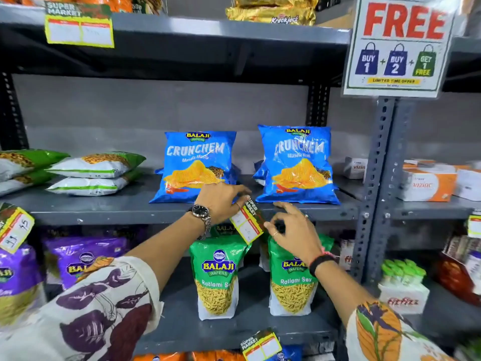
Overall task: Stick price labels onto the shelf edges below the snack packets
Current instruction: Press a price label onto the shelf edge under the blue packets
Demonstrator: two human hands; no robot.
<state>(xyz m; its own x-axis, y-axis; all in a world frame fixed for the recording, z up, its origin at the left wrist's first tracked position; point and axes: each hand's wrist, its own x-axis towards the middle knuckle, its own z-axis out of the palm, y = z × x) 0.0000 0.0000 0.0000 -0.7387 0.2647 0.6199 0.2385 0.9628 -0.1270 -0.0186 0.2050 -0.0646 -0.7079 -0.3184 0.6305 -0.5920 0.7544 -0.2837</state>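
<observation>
A price label [247, 222], yellow-edged with white boxes and a dark "SUPER MARKET" header, hangs tilted at the front edge of the middle shelf [117, 214]. My left hand [221, 201] pinches its top end against the shelf edge, just below two blue Crunchem packets [195, 166] [298, 164]. My right hand [292, 227] sits at the label's right side with thumb and forefinger curled near its lower corner; whether they touch it I cannot tell. Two green Ratlami Sev pouches [217, 277] [294, 277] stand on the shelf below.
Other labels hang at the top shelf [79, 28], far left [14, 227] and the lower shelf edge [261, 346]. A "FREE" offer sign [398, 45] hangs on the grey upright [377, 173]. White-green packets [96, 173], purple packets [83, 259] and orange-white boxes [429, 183] fill neighbouring spots.
</observation>
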